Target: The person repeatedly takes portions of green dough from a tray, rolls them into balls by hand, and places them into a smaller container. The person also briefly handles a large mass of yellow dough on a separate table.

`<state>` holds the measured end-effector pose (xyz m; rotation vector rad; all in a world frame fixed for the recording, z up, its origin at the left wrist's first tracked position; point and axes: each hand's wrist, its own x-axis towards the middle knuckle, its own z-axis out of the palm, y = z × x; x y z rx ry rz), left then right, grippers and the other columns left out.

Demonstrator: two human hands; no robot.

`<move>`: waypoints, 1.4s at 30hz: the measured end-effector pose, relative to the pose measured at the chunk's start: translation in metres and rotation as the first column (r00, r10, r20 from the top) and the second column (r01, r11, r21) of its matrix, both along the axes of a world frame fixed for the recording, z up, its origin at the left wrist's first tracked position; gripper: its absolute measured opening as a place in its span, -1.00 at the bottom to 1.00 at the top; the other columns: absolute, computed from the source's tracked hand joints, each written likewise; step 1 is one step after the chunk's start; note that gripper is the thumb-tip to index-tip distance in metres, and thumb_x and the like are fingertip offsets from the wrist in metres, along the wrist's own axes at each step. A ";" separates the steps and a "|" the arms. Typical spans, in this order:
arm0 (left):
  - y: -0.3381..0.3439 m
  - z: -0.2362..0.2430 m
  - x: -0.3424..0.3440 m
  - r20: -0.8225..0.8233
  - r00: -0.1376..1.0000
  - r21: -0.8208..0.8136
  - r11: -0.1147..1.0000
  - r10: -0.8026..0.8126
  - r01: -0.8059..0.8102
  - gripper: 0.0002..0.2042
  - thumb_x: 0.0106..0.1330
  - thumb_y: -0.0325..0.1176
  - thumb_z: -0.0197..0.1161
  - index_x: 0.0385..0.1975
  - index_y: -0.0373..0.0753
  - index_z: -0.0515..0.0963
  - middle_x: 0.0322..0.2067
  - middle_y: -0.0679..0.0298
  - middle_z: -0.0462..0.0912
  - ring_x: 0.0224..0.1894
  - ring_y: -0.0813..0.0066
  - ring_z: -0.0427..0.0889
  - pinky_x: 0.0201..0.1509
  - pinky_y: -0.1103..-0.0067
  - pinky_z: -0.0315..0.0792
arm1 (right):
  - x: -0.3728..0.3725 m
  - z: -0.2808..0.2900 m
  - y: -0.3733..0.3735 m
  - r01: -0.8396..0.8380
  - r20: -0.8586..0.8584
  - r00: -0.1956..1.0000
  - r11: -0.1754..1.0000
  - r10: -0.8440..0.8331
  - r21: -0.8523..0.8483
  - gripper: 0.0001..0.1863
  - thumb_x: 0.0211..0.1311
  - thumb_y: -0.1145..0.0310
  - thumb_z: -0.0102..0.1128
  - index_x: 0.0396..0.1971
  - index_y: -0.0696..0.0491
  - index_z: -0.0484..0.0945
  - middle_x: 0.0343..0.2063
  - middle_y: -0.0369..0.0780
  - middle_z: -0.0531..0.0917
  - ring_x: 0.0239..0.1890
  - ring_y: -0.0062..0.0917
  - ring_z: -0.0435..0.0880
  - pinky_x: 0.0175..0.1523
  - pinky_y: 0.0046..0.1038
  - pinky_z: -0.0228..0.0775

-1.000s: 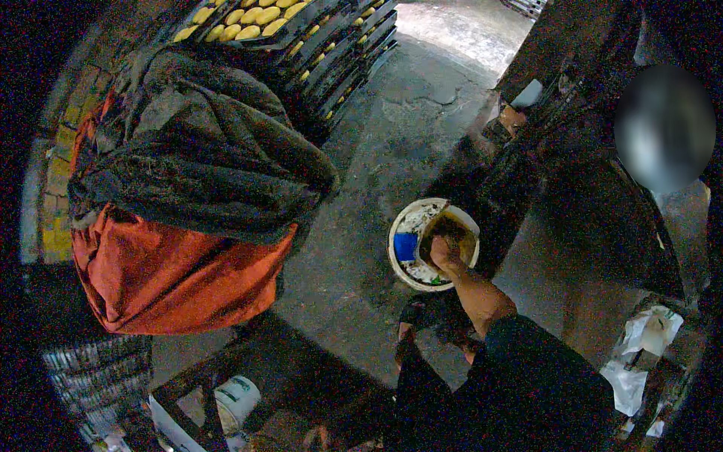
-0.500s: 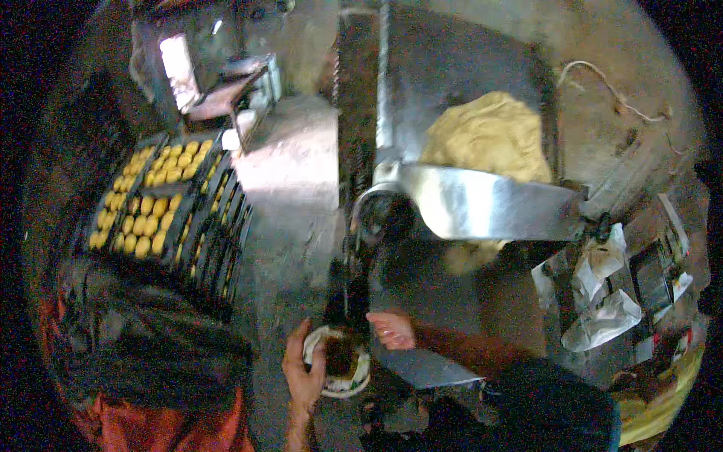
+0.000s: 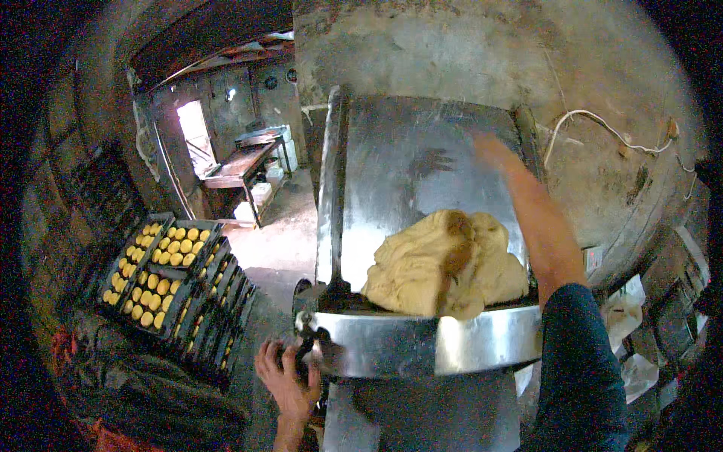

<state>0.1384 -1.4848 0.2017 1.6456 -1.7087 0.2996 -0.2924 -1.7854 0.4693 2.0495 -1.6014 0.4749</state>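
Note:
A large mound of yellow dough [image 3: 444,264] lies at the lower end of a sloping metal plate [image 3: 376,158], behind a curved shiny metal guard [image 3: 392,343]. My right hand [image 3: 491,149] reaches past the dough, low over the upper part of the plate. It is smeared by motion, so its fingers cannot be read, and a dark shadow falls on the metal beside it. At the guard's left end, my left hand [image 3: 288,377] has its fingers curled round a black knob [image 3: 303,352].
Stacked dark trays [image 3: 199,282] with rows of round yellow pieces stand at the left, above a dark cover [image 3: 151,392]. A wooden table [image 3: 237,167] is in the room beyond. A white cable [image 3: 602,124] hangs on the right wall. Crumpled wrapping [image 3: 625,309] lies at the right.
My view has tilted up. The left hand has left the white bowl with dark contents, now out of sight, for the black knob. The right hand has moved up and away over the plate.

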 end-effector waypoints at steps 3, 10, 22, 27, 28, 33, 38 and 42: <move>-0.012 0.004 -0.006 0.043 0.999 -0.043 0.999 0.030 -0.029 -0.56 0.05 -0.18 0.18 -0.06 -0.23 0.40 0.07 -0.08 0.31 0.23 -0.22 0.16 0.21 -0.07 0.04 | -0.120 -0.130 -0.052 0.214 0.033 0.973 0.949 -0.227 0.234 -0.42 0.21 0.17 0.08 0.24 -0.07 0.24 0.22 0.07 0.26 0.28 0.08 0.14 0.35 -0.09 0.03; -0.020 0.011 -0.011 0.140 0.990 -0.035 0.999 0.031 -0.026 -0.67 0.15 -0.26 0.13 -0.17 -0.35 0.41 0.08 -0.11 0.28 0.14 -0.21 0.21 0.16 0.03 0.15 | -0.124 -0.190 -0.181 0.724 0.591 0.498 0.679 -0.635 0.120 -0.13 0.22 -0.35 -0.30 0.38 -0.08 -0.10 0.37 0.07 -0.22 0.40 0.06 -0.34 0.22 0.39 -0.46; -0.028 0.012 -0.015 0.131 0.990 -0.070 0.996 -0.045 0.054 -0.63 0.25 -0.09 0.05 -0.18 -0.31 0.39 0.00 -0.14 0.34 0.08 -0.25 0.28 0.12 -0.04 0.21 | 0.125 -0.126 -0.234 -0.504 -0.352 0.810 0.864 0.469 -0.008 -0.40 0.32 -0.14 -0.21 0.29 -0.19 0.21 0.36 -0.15 0.08 0.40 -0.24 0.00 0.36 0.13 -0.26; -0.031 0.010 -0.022 0.076 0.997 -0.063 0.997 -0.029 0.034 -0.66 0.21 -0.12 0.05 -0.21 -0.29 0.39 0.00 -0.13 0.33 0.08 -0.24 0.28 0.13 -0.02 0.21 | -0.069 -0.078 -0.285 0.125 -0.007 0.991 0.954 -0.131 -0.272 -0.41 0.33 -0.11 -0.26 0.32 -0.26 0.12 0.33 -0.16 0.16 0.34 -0.12 0.10 0.32 0.14 -0.10; -0.031 0.009 -0.023 0.046 0.999 -0.046 0.999 0.003 -0.001 -0.71 0.15 -0.18 0.06 -0.28 -0.27 0.39 -0.01 -0.11 0.34 0.09 -0.21 0.29 0.14 0.01 0.22 | -0.102 -0.081 -0.281 0.266 0.020 0.962 0.923 -0.272 -0.277 -0.38 0.33 -0.13 -0.28 0.34 -0.23 0.06 0.34 -0.18 0.12 0.36 -0.12 0.05 0.32 0.14 -0.12; -0.028 0.002 -0.020 -0.002 0.999 -0.050 0.998 0.039 -0.039 -0.73 0.20 -0.14 0.10 -0.38 -0.25 0.42 -0.05 -0.10 0.34 0.08 -0.19 0.30 0.11 0.02 0.24 | -0.141 -0.088 -0.283 0.701 0.605 0.613 0.702 -0.508 -0.121 -0.23 0.27 -0.26 -0.33 0.35 -0.08 0.02 0.38 -0.07 -0.03 0.40 -0.05 -0.11 0.32 0.21 -0.35; -0.026 0.009 -0.016 0.099 0.995 -0.012 0.999 -0.032 0.033 -0.61 0.26 -0.06 0.03 -0.18 -0.30 0.38 0.00 -0.14 0.31 0.11 -0.24 0.24 0.13 -0.01 0.18 | 0.065 -0.088 -0.284 0.357 0.414 0.872 0.918 -0.261 -0.172 -0.20 0.26 -0.25 -0.26 0.33 0.02 0.08 0.35 -0.03 0.03 0.40 -0.01 -0.16 0.28 0.31 -0.38; -0.026 0.015 -0.018 0.121 0.991 -0.042 0.997 -0.051 0.057 -0.65 0.26 -0.08 0.04 -0.23 -0.29 0.40 -0.04 -0.10 0.33 0.04 -0.14 0.30 0.12 0.05 0.19 | 0.182 -0.139 -0.212 -0.082 -0.237 0.965 0.988 0.112 0.134 -0.27 0.23 -0.15 -0.12 0.28 0.02 0.18 0.30 0.03 0.12 0.37 -0.05 0.01 0.30 0.23 -0.24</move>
